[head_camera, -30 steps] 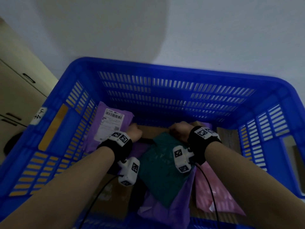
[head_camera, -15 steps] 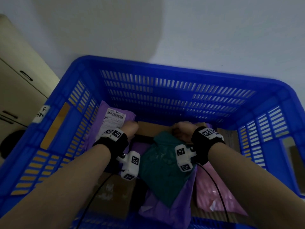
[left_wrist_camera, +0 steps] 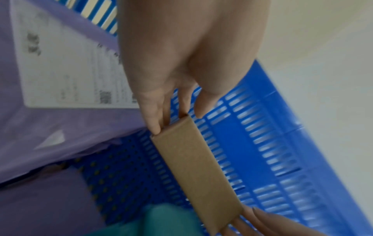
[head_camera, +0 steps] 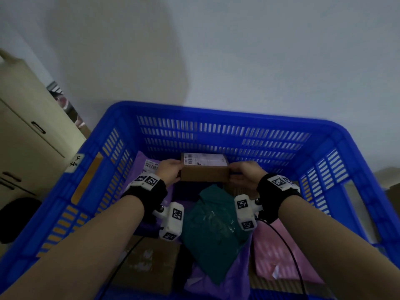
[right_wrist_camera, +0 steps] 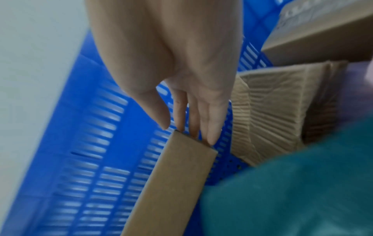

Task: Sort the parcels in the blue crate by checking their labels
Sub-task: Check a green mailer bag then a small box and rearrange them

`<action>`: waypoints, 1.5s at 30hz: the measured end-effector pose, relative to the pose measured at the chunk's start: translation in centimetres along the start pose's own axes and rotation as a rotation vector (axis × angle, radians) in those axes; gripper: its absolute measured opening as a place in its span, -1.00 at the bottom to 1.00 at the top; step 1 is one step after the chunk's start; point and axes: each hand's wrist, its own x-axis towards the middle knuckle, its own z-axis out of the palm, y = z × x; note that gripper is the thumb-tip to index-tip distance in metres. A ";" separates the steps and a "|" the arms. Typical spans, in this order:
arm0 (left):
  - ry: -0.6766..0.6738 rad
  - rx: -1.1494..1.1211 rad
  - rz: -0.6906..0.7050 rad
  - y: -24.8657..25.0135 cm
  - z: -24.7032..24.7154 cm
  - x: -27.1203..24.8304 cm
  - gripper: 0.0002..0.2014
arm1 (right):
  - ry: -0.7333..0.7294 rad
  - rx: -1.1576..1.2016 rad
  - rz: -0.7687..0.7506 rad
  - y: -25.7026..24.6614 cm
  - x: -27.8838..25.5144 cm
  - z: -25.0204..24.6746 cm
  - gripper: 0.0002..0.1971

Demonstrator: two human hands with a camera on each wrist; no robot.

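Risk: flat brown cardboard box (head_camera: 204,173) slipping, since it's held only by its short ends, lifted above other parcels inside blue slotted plastic crate (head_camera: 216,113). Left hand (head_camera: 171,169) & right hand (head_camera: 243,173) each pinch an end w/ thumb and near-straight fingers (left_wrist_camera: 154,121). White label (head_camera: 203,159) faces up. A drop lands it on teal plastic mailer (head_camera: 213,226).

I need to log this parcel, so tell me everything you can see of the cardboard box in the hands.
The box is flat, brown, plain cardboard, with a white barcoded label on top, text unreadable. It is held level above the crate floor near the far wall, left hand and right hand gripping its short ends.
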 end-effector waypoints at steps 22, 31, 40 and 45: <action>-0.115 -0.063 -0.087 -1.5 0.0 1.7 -0.65 | -0.055 0.029 0.093 2.2 2.4 3.0 -0.68; -0.117 -0.057 -0.199 -2.3 0.8 4.2 -0.63 | 0.004 -0.196 0.146 3.0 6.7 4.3 -0.65; -0.133 0.042 -0.340 -1.3 1.5 6.3 -0.46 | -0.026 -0.193 0.239 2.8 7.7 2.6 -0.61; -0.080 0.008 -0.336 -3.7 1.0 7.3 -0.49 | -0.042 -0.272 0.242 2.8 8.0 4.3 -0.59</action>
